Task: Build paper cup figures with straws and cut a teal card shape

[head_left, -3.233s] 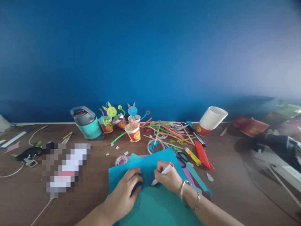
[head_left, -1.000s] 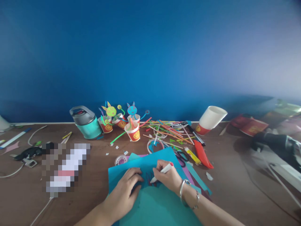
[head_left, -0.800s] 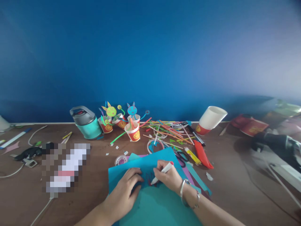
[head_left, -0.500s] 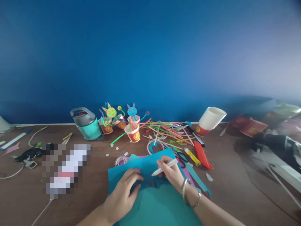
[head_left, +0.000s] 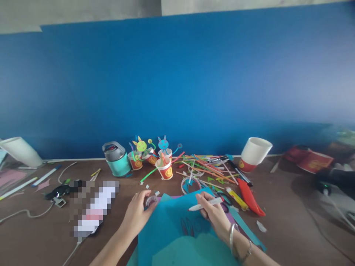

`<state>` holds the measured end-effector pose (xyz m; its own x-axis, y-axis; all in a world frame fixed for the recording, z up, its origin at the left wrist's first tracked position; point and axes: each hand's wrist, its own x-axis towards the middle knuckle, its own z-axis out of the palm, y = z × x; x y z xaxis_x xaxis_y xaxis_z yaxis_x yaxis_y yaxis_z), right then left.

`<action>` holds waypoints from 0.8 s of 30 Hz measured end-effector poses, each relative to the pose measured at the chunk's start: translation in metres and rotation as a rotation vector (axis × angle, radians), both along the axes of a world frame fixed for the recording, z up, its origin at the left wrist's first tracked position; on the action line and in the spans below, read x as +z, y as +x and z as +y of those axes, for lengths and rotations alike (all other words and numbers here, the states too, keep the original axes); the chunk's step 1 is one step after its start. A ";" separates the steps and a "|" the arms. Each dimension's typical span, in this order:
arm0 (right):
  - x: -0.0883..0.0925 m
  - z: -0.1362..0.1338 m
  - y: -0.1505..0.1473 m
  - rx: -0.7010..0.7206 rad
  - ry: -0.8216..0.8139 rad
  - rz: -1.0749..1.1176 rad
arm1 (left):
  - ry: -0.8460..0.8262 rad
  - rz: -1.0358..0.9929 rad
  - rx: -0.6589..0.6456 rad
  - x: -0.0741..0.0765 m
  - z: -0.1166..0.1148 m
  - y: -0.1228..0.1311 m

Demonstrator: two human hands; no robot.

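One white marker [head_left: 206, 204] is pinched in the right hand [head_left: 215, 213], lower right of centre on my feed, its tip over the blue sheet [head_left: 169, 225] at bottom centre, which bears dark outlines [head_left: 188, 227]. I see the left hand [head_left: 138, 211], apart from the right, curved around a tape roll [head_left: 151, 200]; I cannot tell whether it grips that. Beyond, I make out paper cups [head_left: 166, 173] left of centre, a teal flask [head_left: 118, 168] beside them, and straws [head_left: 212, 170] to their right.
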<state>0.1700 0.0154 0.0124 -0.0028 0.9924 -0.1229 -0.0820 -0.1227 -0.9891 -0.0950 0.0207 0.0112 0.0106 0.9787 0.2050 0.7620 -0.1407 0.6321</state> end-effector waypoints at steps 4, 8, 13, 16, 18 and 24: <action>0.014 0.004 0.007 -0.080 0.096 0.059 | -0.034 0.083 -0.043 0.008 -0.004 0.008; 0.029 0.014 0.023 -0.185 0.165 -0.008 | -0.060 0.101 -0.055 0.008 0.002 0.008; 0.028 0.020 0.034 -0.076 0.373 -0.422 | 0.024 0.159 -0.085 0.009 0.007 0.013; 0.022 0.012 0.032 0.070 0.562 -0.735 | 0.183 0.241 -0.236 0.003 0.000 0.025; 0.019 0.004 0.029 0.126 0.607 -0.836 | 0.231 0.304 -0.305 -0.005 -0.005 0.035; 0.012 0.000 0.031 -0.049 0.439 -0.539 | 0.260 0.325 -0.370 -0.012 -0.020 0.058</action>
